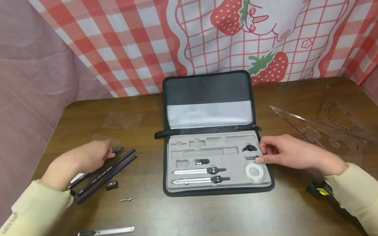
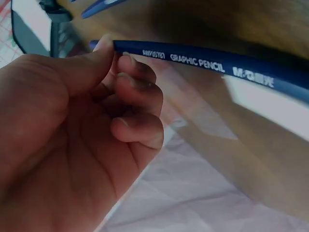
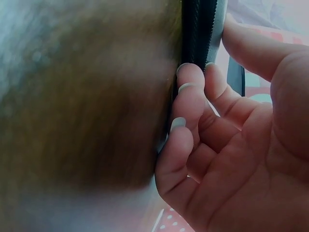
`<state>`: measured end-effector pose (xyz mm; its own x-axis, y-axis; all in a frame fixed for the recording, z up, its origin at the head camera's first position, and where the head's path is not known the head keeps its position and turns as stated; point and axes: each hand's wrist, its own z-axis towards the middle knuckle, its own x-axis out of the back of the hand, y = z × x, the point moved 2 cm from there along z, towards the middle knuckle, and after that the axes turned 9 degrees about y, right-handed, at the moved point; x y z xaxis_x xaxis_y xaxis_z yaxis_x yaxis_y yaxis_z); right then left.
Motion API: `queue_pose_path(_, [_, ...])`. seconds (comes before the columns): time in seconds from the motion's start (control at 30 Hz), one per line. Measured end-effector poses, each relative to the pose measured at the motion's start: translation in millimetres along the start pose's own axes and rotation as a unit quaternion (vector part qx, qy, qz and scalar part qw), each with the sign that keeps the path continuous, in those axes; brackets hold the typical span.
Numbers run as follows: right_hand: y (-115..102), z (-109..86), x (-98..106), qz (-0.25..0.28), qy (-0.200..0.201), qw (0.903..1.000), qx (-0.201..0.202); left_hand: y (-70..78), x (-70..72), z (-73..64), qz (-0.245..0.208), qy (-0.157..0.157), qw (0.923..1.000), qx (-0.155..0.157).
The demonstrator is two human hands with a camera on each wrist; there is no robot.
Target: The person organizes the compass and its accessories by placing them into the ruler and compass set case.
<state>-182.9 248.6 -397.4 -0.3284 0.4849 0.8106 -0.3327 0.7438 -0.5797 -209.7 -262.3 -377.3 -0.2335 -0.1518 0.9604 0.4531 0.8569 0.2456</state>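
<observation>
In the head view, my left hand (image 1: 85,159) is at the left of the table, above several pencils. Its thumb and fingertips pinch the end of a dark blue graphic pencil (image 2: 198,64). Two more blue pencils (image 1: 107,172) lie beside it. An open black zip case (image 1: 220,192) rests mid-table, and my right hand (image 1: 290,152) grips its right edge, thumb on top and fingers curled at the side. Two silver compasses (image 1: 192,171), a black sharpener (image 1: 202,161) and a pale round roll (image 1: 247,173) sit in its grey tray (image 1: 230,156).
A dark sharpener (image 1: 112,185), a small metal piece (image 1: 128,199) and a silver craft knife (image 1: 114,231) lie at left. Clear set squares (image 1: 320,132) overlap at right. Behind the table hangs a red checked cloth (image 1: 134,29). A clear plastic sheet (image 1: 123,120) lies at back left.
</observation>
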Motion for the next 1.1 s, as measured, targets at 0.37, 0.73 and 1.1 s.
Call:
queue_pose_path(0.37, [-1,0.2,0,-0.006,0.004,1.0,0.001,33.6,19.8,13.3,-0.016,0.07,0.996,-0.053])
queue_pose_path(0.73, [-13,4.1,12,-0.048,-0.021,0.9984,0.02,130.3,7.4,62.3,0.041,0.123,0.9808,-0.146])
queue_pose_path(1.1, [-64,36.2,9,-0.12,0.045,0.9854,0.112,200.7,-30.7,108.4,0.123,0.065,0.968,-0.209])
